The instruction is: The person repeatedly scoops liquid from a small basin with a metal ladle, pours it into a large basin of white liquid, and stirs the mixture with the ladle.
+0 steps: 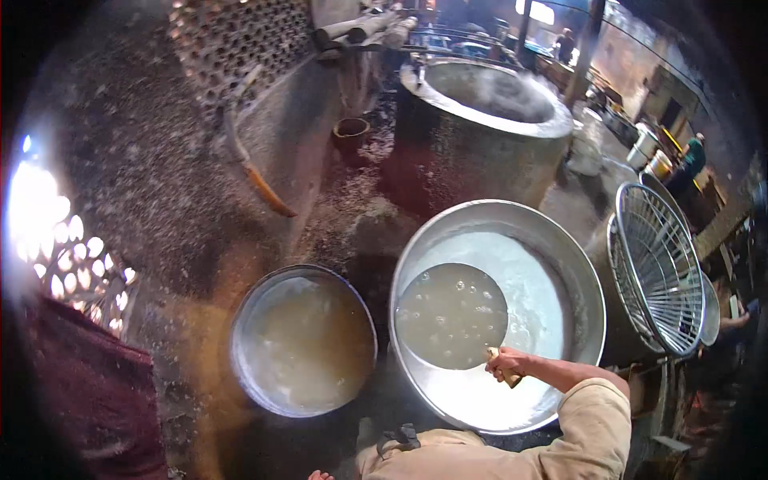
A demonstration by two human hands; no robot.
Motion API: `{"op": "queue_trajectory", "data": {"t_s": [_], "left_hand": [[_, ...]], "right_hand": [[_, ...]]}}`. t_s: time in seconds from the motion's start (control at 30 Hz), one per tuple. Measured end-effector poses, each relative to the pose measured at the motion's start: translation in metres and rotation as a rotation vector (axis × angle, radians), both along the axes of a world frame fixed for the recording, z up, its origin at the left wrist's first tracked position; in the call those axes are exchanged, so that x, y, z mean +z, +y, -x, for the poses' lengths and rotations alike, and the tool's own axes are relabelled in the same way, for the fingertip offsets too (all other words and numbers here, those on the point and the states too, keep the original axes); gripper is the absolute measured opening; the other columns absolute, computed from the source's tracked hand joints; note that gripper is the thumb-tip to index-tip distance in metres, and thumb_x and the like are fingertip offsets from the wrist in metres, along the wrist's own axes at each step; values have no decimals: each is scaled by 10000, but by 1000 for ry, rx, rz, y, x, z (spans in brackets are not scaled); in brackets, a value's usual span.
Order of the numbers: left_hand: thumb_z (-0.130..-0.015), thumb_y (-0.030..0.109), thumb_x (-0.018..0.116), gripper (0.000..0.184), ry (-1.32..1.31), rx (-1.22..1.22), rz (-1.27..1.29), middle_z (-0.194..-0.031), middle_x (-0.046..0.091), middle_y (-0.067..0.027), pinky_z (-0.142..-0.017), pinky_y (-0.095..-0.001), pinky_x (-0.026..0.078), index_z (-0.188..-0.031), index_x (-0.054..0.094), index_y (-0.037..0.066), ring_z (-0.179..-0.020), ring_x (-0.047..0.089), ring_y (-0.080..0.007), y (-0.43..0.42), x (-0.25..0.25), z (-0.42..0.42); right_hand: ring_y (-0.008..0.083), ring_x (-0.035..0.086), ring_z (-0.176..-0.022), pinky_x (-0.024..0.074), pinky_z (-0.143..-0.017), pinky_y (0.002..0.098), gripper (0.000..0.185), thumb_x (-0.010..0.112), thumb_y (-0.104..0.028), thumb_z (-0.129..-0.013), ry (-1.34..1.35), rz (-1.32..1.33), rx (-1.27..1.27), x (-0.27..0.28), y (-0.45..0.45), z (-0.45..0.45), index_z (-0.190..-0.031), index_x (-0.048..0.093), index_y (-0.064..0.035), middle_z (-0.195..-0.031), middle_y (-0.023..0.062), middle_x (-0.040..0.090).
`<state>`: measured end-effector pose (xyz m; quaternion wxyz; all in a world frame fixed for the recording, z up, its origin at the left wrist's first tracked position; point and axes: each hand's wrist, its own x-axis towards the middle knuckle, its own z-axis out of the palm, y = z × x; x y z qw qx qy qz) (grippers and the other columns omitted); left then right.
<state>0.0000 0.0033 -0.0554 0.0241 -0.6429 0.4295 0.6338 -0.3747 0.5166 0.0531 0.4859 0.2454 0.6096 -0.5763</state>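
My right hand [508, 366] is closed round the light-coloured handle of a wide, round, shallow pan [452, 316]. Greyish liquid with bubbles shows in the round pan. It lies inside a large metal basin [588, 312] that holds whitish liquid. To the left stands a smaller round tub [238, 344] of cloudy, brownish liquid. Only the fingertips of my left hand [320, 475] show at the bottom edge, close to my clothing; what they hold, if anything, is hidden.
Behind the basin stands a big round vat [544, 128] with steam rising. A wire basket [656, 272] leans at the right. A small pot [350, 134] and a curved tool [268, 192] are farther back. A person [693, 156] is at the far right.
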Motion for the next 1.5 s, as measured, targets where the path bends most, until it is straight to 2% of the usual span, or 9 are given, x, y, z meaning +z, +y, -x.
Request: {"op": "queue_trajectory", "data": {"t_s": [0.3,0.63,0.73,0.77,0.97,1.1,1.27,1.37,1.5], "left_hand": [[-880,297,532,381,-58,-109,158,-993,613,-94,-826,-443,448,-1205,538,97,-881,596,-260,22,46,30],[-932,246,479,283,-196,-215,326,-1017,636,-92,-787,-427,478,-1151,598,112,-911,612,-264,33,104,101],[-928,265,492,289,-122,-255,347,-999,637,-82,-774,-426,479,-1145,599,105,-878,616,-259,19,95,103],[-871,281,532,230,-76,-261,293,-776,594,-26,-521,-316,452,-1065,548,159,-611,584,-174,-5,74,90],[-865,287,545,214,-71,-223,226,-759,594,-17,-503,-302,439,-1046,555,171,-595,581,-166,-29,39,68],[-851,284,564,222,-104,-130,182,-752,592,-9,-523,-338,427,-1046,555,177,-618,586,-172,-37,21,41],[-852,264,566,217,-54,110,154,-769,597,-17,-556,-358,448,-1052,555,178,-660,593,-179,-65,-17,-9],[-875,229,522,200,5,323,197,-742,608,-52,-536,-319,456,-1045,578,138,-622,601,-175,-75,-15,-34],[-873,222,520,202,-84,381,174,-758,615,-53,-542,-323,459,-1041,577,125,-626,602,-170,-91,2,-71]], "right_hand": [[165,517,-474,460,-407,316,127,602,40,-732,10,84,-612,-148,72,-85,-764,492,-13,-629,83,515],[130,453,-422,432,-387,290,93,561,20,-772,-78,326,-1076,-240,0,-95,-813,497,-33,-610,49,494],[113,428,-419,424,-391,276,95,553,-2,-797,-147,454,-1171,-235,-35,-84,-813,475,-54,-586,20,451],[103,415,-425,416,-391,267,98,545,-17,-815,-168,522,-1199,-230,-46,-77,-825,461,-66,-577,1,421],[64,380,-444,382,-392,209,168,509,-89,-882,-624,1380,-1075,-177,-102,-46,-750,406,-76,-573,-13,378],[53,354,-445,329,-374,208,119,484,-63,-896,-579,1681,-633,-85,-145,-24,-1006,444,-48,-643,-2,376],[76,411,-451,350,-361,214,124,586,-141,-862,-91,1007,-22,-39,-230,39,-931,511,-69,-627,5,435],[148,485,-461,402,-380,271,135,602,-144,-840,388,223,-60,-13,-310,90,-790,522,-47,-593,44,482],[260,573,-550,466,-490,399,207,593,-119,-831,948,-129,-17,-129,-380,163,-947,458,-15,-743,109,573]]}}
